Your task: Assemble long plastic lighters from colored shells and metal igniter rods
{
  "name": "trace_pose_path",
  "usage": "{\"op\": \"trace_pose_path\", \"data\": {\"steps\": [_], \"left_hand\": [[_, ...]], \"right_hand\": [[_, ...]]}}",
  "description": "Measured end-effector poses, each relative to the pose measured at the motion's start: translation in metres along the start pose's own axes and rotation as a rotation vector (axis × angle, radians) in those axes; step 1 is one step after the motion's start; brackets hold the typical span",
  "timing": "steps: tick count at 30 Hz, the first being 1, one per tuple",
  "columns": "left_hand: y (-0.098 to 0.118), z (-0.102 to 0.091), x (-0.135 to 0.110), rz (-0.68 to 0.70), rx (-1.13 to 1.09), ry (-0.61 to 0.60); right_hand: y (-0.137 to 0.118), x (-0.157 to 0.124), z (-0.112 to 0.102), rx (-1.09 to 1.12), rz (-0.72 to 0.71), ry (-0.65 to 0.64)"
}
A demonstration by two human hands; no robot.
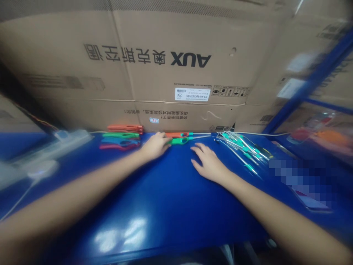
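Broadly, a cardboard panel (146, 81) fills the back, its large lettering upside down, and a blue table (171, 198) meets its foot. Along that join lie a green-handled tool (179, 140) and, just behind it, an orange-handled tool (178, 134), both with thin metal shafts pointing right. Their handle ends are at the fingers of the left hand (156, 146); the green one's shaft lies just past the fingertips of the right hand (208, 162).

The panel closes off the far edge, while bare blue surface runs between the forearms to the front edge, leaving wide room this way. Sideways it is tighter: a stack of coloured handles (120, 135) sits just beside the left hand, and a fanned pile of metal rods (242, 147) with teal pieces lies near the right.

The left fingers are curled close together at the handle ends; whether they grip or merely rest there, I cannot tell. The right fingers are loosely spread, the thumb well apart, holding nothing.
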State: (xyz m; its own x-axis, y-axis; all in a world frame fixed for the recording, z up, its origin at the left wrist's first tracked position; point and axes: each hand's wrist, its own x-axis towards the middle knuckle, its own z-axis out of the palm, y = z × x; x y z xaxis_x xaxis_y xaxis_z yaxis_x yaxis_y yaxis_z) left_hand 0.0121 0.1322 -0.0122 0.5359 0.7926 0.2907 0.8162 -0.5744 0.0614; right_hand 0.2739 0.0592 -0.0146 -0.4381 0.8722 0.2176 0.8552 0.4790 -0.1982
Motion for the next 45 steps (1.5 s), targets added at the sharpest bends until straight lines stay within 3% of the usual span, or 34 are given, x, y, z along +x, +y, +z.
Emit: {"op": "trace_pose_path", "data": {"steps": [9,16,23,26,30,34,39,45], "left_hand": [[-0.014,0.001,0.015,0.054,0.079,-0.016],[-0.008,-0.003,0.015,0.037,0.148,0.001],[0.033,-0.03,-0.015,0.049,0.174,0.03],[0.037,-0.046,-0.038,0.086,0.134,0.027],[0.013,-0.058,-0.069,0.014,0.071,0.03],[-0.018,-0.059,-0.093,-0.086,0.032,0.072],[-0.039,-0.055,-0.1,-0.175,-0.086,0.126],[-0.046,-0.057,-0.101,-0.161,0.016,0.112]], "right_hand": [[-0.008,-0.002,0.005,-0.018,-0.035,-0.062],[-0.007,-0.001,0.005,-0.033,-0.049,-0.055],[-0.009,-0.002,0.001,-0.047,-0.051,-0.081],[-0.009,-0.002,0.001,-0.056,-0.056,-0.082],[-0.008,-0.002,0.001,-0.078,-0.069,-0.096],[-0.005,-0.004,0.0,-0.057,-0.068,-0.174],[-0.004,-0.007,-0.008,0.022,-0.063,-0.367],[0.002,-0.006,-0.015,0.069,-0.073,-0.38]]}}
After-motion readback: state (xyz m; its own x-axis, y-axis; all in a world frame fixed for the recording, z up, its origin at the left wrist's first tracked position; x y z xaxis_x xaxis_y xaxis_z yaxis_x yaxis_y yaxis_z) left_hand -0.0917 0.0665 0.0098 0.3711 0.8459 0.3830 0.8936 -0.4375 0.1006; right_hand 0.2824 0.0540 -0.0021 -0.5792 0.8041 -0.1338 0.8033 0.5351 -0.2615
